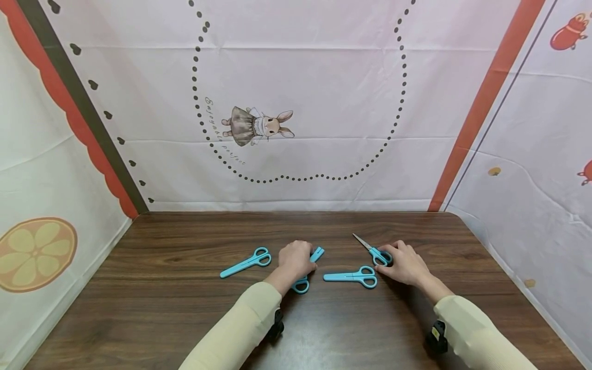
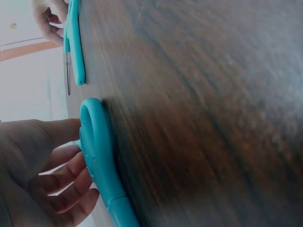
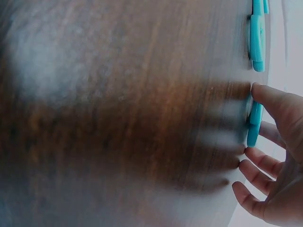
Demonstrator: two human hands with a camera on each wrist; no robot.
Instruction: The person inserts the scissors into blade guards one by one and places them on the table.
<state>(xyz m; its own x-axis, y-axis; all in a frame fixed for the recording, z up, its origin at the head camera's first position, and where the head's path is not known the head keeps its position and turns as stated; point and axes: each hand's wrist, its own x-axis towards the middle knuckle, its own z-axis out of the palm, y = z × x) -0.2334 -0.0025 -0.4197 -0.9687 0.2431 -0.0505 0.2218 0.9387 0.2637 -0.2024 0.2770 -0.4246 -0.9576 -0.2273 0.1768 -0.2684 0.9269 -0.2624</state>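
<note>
My left hand (image 1: pixel 295 258) grips turquoise scissors (image 1: pixel 317 254) lying on the table, their blade in a turquoise cover. The hand hides their middle; one handle loop shows below it. In the left wrist view, thumb and fingertips meet these scissors (image 2: pixel 99 158) at the handle. My right hand (image 1: pixel 403 263) pinches the turquoise handle of scissors (image 1: pixel 375 255) with a bare metal blade pointing to the far left. The right wrist view shows the thumb and index finger at opposite sides of this handle (image 3: pixel 254 125), the other fingers bent near the tabletop.
Covered turquoise scissors (image 1: pixel 350 277) lie between the hands, close to the right thumb. Another covered pair (image 1: pixel 246 262) lies left of the left hand. The brown wooden table (image 1: pixel 185 308) meets a printed cloth (image 1: pixel 296 195) behind and at both sides.
</note>
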